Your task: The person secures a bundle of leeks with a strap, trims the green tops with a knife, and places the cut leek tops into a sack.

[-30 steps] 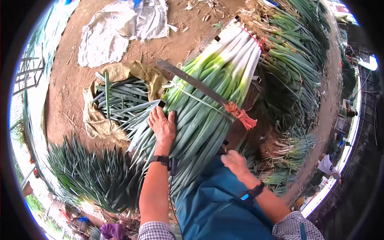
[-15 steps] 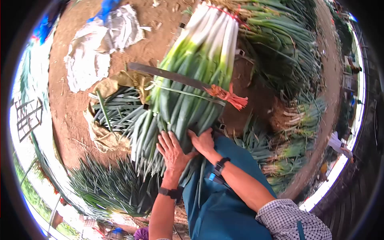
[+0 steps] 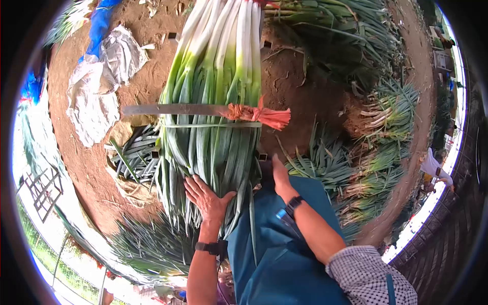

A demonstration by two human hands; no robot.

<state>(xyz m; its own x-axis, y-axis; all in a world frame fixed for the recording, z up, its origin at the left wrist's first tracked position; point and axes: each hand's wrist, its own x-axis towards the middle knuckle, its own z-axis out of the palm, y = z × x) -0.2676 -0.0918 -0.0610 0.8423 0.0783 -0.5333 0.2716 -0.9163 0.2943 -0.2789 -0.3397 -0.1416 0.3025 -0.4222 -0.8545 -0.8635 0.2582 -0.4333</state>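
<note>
A big bundle of green onions (image 3: 213, 96) lies before me, white ends at the far side and green leaves towards me. A pale strip (image 3: 203, 125) runs across its leaves. On top rests a long flat blade (image 3: 173, 109) with a red-orange wrapped handle (image 3: 254, 114), held by neither hand. My left hand (image 3: 206, 201) lies flat on the lower leaves, thumb spread. My right hand (image 3: 280, 177) is just right of the bundle, seen edge-on, fingers extended and apparently holding nothing.
A sack of cut green leaves (image 3: 134, 162) stands left of the bundle, near a crumpled silvery sheet (image 3: 94, 96). Loose green onions (image 3: 152, 244) lie at lower left. More bundles (image 3: 376, 168) line the right side, with a large pile (image 3: 351, 30) beyond. A teal apron (image 3: 284, 244) covers my lap.
My right hand has left the leaves and moved right, away from the bundle. The left hand stays on the leaves. The whole view has turned, so the bundle now looks straighter.
</note>
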